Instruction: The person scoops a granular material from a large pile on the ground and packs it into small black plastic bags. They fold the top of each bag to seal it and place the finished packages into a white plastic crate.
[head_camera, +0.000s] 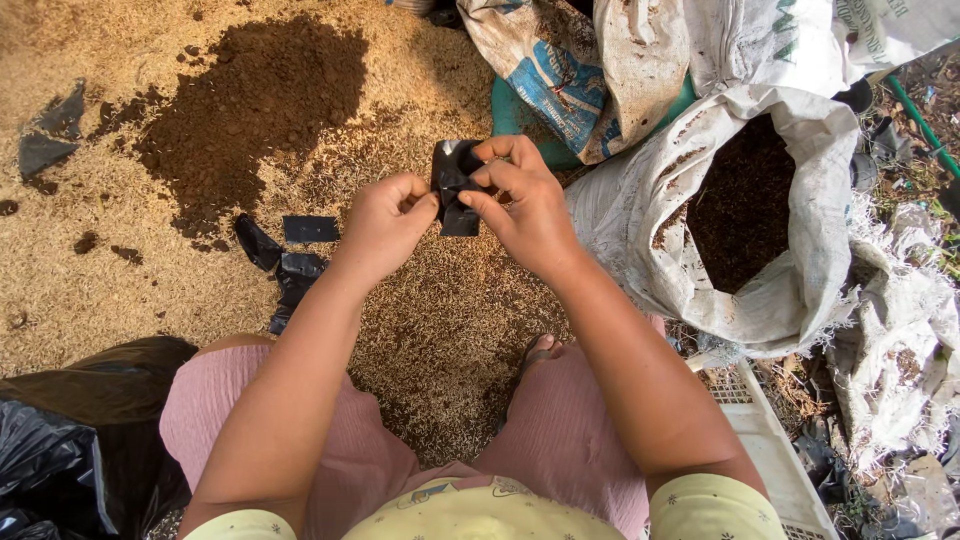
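Both hands hold a small black plastic bag in front of me, above a floor of pale husks. My left hand pinches its lower left edge with the fingers curled. On the right side, my right hand grips its top and side between thumb and fingers. The bag is crumpled and partly hidden by my fingers. Several more black plastic bags lie flat on the husks just left of my left hand.
A heap of dark brown soil lies at the upper left. An open white sack holding dark material stands at the right, with other folded sacks behind it. A black plastic sheet sits at the lower left.
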